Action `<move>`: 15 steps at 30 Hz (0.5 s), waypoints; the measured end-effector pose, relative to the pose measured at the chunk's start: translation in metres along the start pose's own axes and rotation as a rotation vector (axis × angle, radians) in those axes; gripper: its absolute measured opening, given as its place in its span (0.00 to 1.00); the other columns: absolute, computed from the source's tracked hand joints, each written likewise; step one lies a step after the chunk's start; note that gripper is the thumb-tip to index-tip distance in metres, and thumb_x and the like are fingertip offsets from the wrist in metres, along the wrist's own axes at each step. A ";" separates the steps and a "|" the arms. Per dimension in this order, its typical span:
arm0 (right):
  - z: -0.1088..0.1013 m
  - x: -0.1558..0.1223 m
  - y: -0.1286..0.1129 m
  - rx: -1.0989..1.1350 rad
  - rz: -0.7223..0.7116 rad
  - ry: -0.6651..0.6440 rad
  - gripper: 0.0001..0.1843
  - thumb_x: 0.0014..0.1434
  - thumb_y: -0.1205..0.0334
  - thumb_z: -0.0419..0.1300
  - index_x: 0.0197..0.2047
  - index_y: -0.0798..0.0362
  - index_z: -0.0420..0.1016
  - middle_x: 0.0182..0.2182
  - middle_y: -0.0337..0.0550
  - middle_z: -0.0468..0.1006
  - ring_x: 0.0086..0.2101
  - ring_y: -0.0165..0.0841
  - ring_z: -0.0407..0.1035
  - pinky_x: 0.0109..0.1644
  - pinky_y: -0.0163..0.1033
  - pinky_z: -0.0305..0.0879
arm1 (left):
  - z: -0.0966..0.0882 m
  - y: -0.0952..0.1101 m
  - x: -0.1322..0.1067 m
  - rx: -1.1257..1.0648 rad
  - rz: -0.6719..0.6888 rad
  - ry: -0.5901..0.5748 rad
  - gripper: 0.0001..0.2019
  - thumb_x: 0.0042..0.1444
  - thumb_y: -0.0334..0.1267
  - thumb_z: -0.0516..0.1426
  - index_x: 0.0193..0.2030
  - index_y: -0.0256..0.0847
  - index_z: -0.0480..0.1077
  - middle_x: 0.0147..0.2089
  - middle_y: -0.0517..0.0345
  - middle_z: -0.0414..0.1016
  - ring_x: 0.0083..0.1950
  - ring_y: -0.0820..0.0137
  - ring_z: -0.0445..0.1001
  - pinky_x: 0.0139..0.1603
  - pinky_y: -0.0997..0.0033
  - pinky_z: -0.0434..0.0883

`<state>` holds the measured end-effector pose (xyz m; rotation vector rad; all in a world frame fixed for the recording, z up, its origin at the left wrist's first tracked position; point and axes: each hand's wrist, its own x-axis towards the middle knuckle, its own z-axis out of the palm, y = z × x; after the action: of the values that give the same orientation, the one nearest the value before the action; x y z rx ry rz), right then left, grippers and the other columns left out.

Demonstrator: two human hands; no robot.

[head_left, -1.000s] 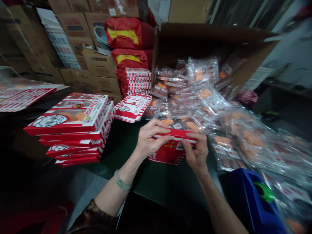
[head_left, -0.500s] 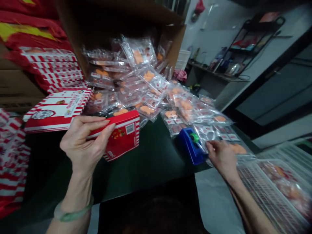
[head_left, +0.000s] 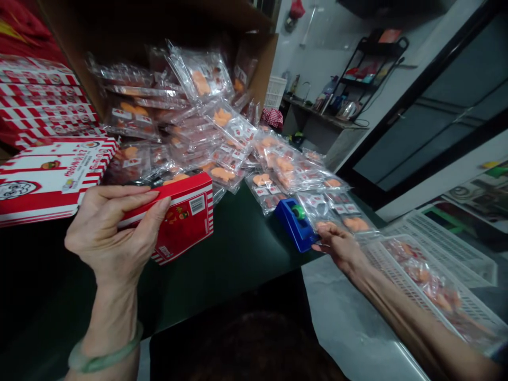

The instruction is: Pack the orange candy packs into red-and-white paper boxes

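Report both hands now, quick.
Left hand: closed, holding a red-and-white printed box.
Right hand: at a clear plastic packet; cannot tell whether it grips.

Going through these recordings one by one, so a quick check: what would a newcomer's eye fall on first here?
The heap of clear plastic packets with orange contents stands out first, spilling from an open cardboard carton across the upper middle of the view. Below it, left of centre, the left hand grips a red-and-white striped box. To the right, the right hand reaches out at the packets' edge, just beside a bright blue tape dispenser.
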<state>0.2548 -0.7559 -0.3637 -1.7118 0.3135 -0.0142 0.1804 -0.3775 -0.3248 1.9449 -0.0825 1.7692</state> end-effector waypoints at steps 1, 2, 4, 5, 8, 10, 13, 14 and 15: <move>0.002 -0.007 0.004 0.067 -0.031 0.028 0.22 0.33 0.48 0.70 0.23 0.53 0.67 0.22 0.34 0.65 0.24 0.26 0.62 0.32 0.43 0.74 | 0.000 -0.001 0.000 0.005 -0.004 -0.002 0.12 0.39 0.32 0.69 0.34 0.37 0.78 0.32 0.54 0.77 0.34 0.69 0.75 0.33 0.70 0.70; 0.003 -0.014 0.009 0.129 -0.063 0.055 0.23 0.33 0.45 0.70 0.24 0.52 0.66 0.24 0.35 0.66 0.27 0.27 0.64 0.37 0.44 0.75 | 0.000 -0.002 0.000 0.009 -0.013 -0.004 0.13 0.39 0.32 0.69 0.34 0.37 0.78 0.33 0.54 0.78 0.34 0.69 0.75 0.33 0.70 0.71; 0.008 -0.028 0.021 0.223 -0.120 0.110 0.25 0.36 0.41 0.68 0.26 0.51 0.65 0.29 0.35 0.67 0.32 0.28 0.66 0.42 0.43 0.75 | 0.000 -0.004 -0.001 0.006 -0.011 -0.011 0.13 0.39 0.33 0.69 0.35 0.39 0.78 0.34 0.56 0.78 0.34 0.69 0.75 0.33 0.69 0.72; 0.010 -0.033 0.028 0.248 -0.135 0.135 0.25 0.37 0.41 0.67 0.26 0.51 0.64 0.30 0.35 0.67 0.34 0.27 0.66 0.42 0.41 0.74 | -0.001 -0.005 -0.001 0.001 -0.006 -0.018 0.13 0.39 0.34 0.69 0.36 0.40 0.78 0.34 0.57 0.78 0.34 0.69 0.75 0.33 0.68 0.72; 0.014 -0.036 0.046 0.233 -0.112 0.164 0.22 0.39 0.45 0.67 0.25 0.52 0.63 0.27 0.37 0.68 0.29 0.27 0.66 0.30 0.34 0.70 | -0.004 -0.003 -0.002 -0.005 0.008 -0.040 0.13 0.41 0.34 0.69 0.36 0.42 0.77 0.34 0.58 0.77 0.34 0.68 0.75 0.34 0.65 0.73; 0.011 -0.030 0.054 0.169 -0.066 0.139 0.21 0.38 0.47 0.66 0.23 0.52 0.63 0.21 0.35 0.67 0.21 0.25 0.62 0.20 0.31 0.61 | -0.007 0.002 -0.001 0.013 -0.035 -0.119 0.11 0.48 0.34 0.65 0.41 0.40 0.76 0.39 0.54 0.76 0.40 0.65 0.75 0.40 0.60 0.72; 0.000 -0.023 0.060 0.035 -0.006 0.062 0.18 0.36 0.51 0.66 0.17 0.52 0.62 0.12 0.32 0.60 0.13 0.22 0.51 0.14 0.30 0.48 | -0.012 0.008 0.001 0.003 -0.062 -0.232 0.11 0.54 0.31 0.61 0.45 0.39 0.74 0.45 0.49 0.74 0.48 0.63 0.72 0.48 0.57 0.70; -0.003 -0.024 0.059 -0.013 0.008 0.026 0.18 0.34 0.53 0.67 0.15 0.52 0.61 0.10 0.32 0.58 0.12 0.22 0.49 0.14 0.30 0.44 | -0.013 0.009 0.002 -0.027 -0.050 -0.235 0.10 0.53 0.30 0.61 0.43 0.39 0.75 0.45 0.50 0.73 0.48 0.64 0.73 0.47 0.58 0.70; -0.004 -0.026 0.056 -0.058 0.017 -0.012 0.19 0.32 0.54 0.67 0.13 0.52 0.60 0.09 0.32 0.57 0.12 0.21 0.47 0.14 0.30 0.41 | -0.013 0.009 0.003 -0.064 -0.037 -0.229 0.10 0.51 0.29 0.61 0.41 0.40 0.75 0.43 0.52 0.74 0.46 0.66 0.73 0.46 0.60 0.71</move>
<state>0.2176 -0.7610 -0.4134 -1.7661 0.3218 0.0179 0.1653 -0.3794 -0.3182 2.0811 -0.1781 1.4959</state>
